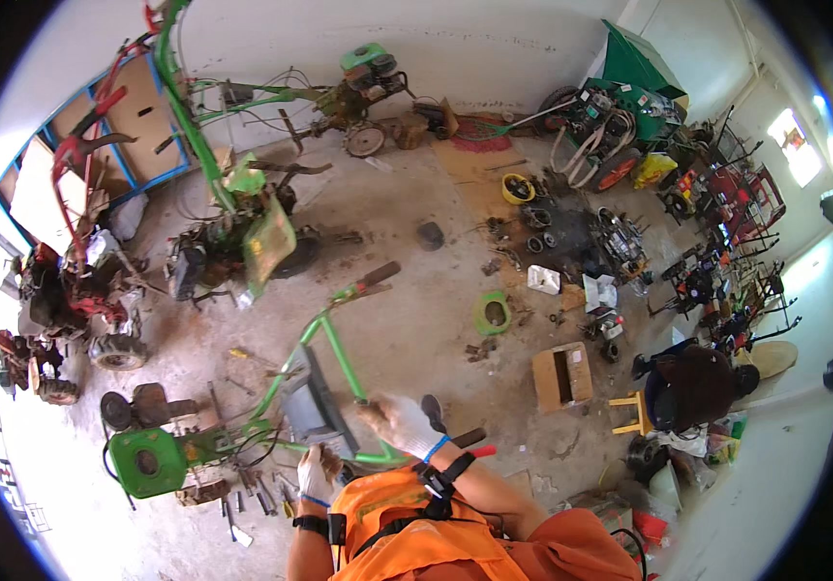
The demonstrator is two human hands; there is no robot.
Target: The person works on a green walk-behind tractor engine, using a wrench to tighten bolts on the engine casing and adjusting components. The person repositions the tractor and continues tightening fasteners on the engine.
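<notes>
In front of me stands a machine with a green tubular handlebar (339, 360), a black flat panel (315, 412) between its tubes and a green engine cover (148, 463) at its left end. My right hand (399, 426), in a white glove with soiled fingertips, is closed round the handlebar's right tube beside the panel. My left hand (318, 474), also gloved, is at the panel's near lower edge with fingers curled together; what they hold is hidden. Dark grips (378, 276) cap the handlebar's ends.
Several hand tools (263, 494) lie left on the floor. Another green machine (252, 232) and a red one (77, 290) stand farther back. An open cardboard box (561, 378), a green ring-shaped part (492, 314) and engine parts (620, 242) are right. A person (692, 387) is near a yellow stool (632, 413).
</notes>
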